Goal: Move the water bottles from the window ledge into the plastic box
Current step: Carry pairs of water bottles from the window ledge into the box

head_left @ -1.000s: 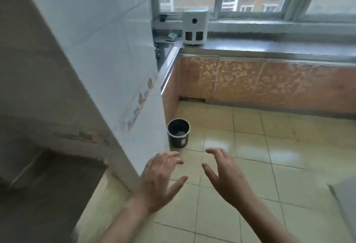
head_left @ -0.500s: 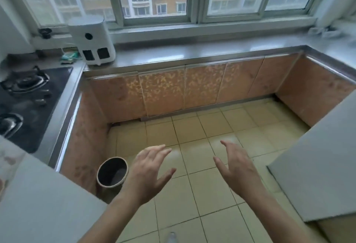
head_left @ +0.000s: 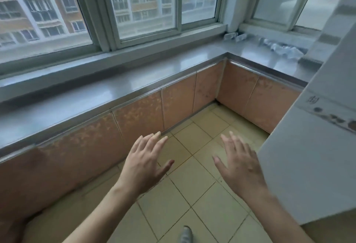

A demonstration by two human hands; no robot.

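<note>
Head view, looking down and forward into a kitchen corner. Left hand (head_left: 143, 162) and right hand (head_left: 239, 165) sit in the lower centre of the frame, both empty, fingers spread and palms down, held over the tiled floor (head_left: 192, 194) and touching nothing. Between them and the windows (head_left: 146, 5) runs the grey ledge (head_left: 119, 80), which turns a corner at the upper right of the frame. Water bottles (head_left: 283, 49) appear as a blurred clear heap on that right-hand stretch of ledge, with two smaller clear shapes (head_left: 236, 36) just beside the window frame; their number and which way they lie cannot be told. The bottles lie well apart from both hands. A white appliance (head_left: 308, 146) fills the right edge of the frame and partly screens the heap. No plastic box is in view.

Step in hand, as judged: the approach to the bottles. To do it well, step toward the upper right corner until the heap is within easy reach, keeping the right arm clear of the appliance. Take each bottle around its middle, since thin clear plastic is likely to buckle or slip. Find the box before carrying.
</note>
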